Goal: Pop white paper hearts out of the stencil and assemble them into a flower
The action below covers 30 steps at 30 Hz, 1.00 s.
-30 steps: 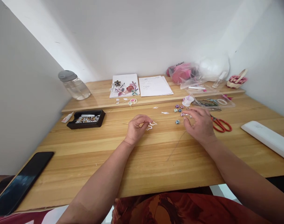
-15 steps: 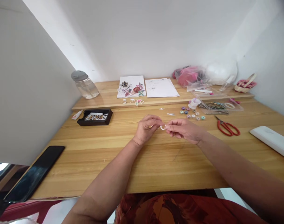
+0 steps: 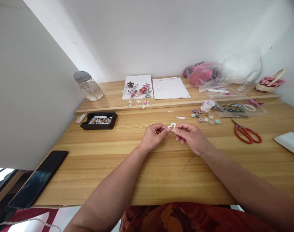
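A thin white strip [image 3: 172,124], bent into a small wavy arch, is pinched between my two hands above the middle of the table. My left hand [image 3: 155,136] grips its left end between thumb and fingertips. On the other end, the thumb and index finger of my right hand [image 3: 190,135] are closed. Its exact material is too small to make out. Just beyond my hands lie several thin white slivers [image 3: 181,117]. Small spools of coloured thread [image 3: 201,120] sit to the right of them.
Red-handled scissors [image 3: 247,133] and a clear plastic tray [image 3: 258,109] of tools are at right. At left are a black bead box [image 3: 113,120], a phone [image 3: 40,178] and a water bottle [image 3: 90,88]. Papers [image 3: 171,88] and beaded flowers [image 3: 143,91] rest on the raised ledge.
The strip has turned from a downward loop to an arch pointing up. My left fingers have shifted their hold, and the view has swung slightly left.
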Each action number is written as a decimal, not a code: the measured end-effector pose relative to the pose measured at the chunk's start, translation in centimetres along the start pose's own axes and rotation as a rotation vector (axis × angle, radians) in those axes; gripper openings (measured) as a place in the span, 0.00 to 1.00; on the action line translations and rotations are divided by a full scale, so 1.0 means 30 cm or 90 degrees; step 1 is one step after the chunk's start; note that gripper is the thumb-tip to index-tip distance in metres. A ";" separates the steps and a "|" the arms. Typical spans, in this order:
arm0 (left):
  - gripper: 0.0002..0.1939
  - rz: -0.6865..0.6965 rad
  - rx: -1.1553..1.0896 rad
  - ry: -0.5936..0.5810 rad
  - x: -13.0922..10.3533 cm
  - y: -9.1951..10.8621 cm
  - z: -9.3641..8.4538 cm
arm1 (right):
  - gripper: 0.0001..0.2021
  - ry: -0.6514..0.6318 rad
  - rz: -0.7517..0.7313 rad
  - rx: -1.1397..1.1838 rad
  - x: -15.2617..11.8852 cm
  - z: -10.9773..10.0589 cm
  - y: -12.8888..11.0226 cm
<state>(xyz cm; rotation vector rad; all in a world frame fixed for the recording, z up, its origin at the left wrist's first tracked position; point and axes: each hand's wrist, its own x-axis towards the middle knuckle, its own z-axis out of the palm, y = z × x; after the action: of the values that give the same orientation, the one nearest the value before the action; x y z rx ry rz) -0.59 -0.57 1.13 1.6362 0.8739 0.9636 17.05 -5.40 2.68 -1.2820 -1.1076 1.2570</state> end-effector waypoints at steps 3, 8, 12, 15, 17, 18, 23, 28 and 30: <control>0.18 -0.004 0.011 -0.004 -0.002 0.003 0.000 | 0.16 -0.024 -0.010 -0.045 -0.005 -0.009 0.001; 0.17 0.006 0.059 -0.061 -0.008 0.016 -0.002 | 0.17 -0.010 -0.054 -0.091 -0.009 -0.025 -0.013; 0.16 0.009 0.111 -0.013 0.002 -0.003 -0.021 | 0.17 0.012 -0.069 -0.093 0.000 -0.039 -0.009; 0.09 -0.010 0.188 0.076 0.017 -0.031 -0.049 | 0.17 0.031 -0.068 -0.083 0.006 -0.049 -0.004; 0.04 -0.006 0.253 0.081 0.022 -0.042 -0.063 | 0.17 0.037 -0.067 -0.081 0.007 -0.054 -0.005; 0.04 0.007 0.289 0.074 0.022 -0.045 -0.066 | 0.17 0.039 -0.069 -0.082 0.007 -0.056 -0.006; 0.06 0.171 0.483 0.004 0.010 -0.036 -0.050 | 0.18 0.050 -0.082 -0.085 0.010 -0.056 -0.010; 0.10 0.211 0.612 -0.097 -0.006 -0.037 -0.030 | 0.17 0.074 -0.099 -0.089 0.021 -0.057 -0.005; 0.11 0.219 0.641 -0.124 -0.013 -0.031 -0.022 | 0.17 0.082 -0.106 -0.091 0.026 -0.060 0.000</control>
<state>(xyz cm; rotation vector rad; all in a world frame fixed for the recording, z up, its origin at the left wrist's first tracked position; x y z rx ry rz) -1.43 -0.44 0.29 2.7530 1.0313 0.5646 18.87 -4.71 2.55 -1.3289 -1.2020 0.9734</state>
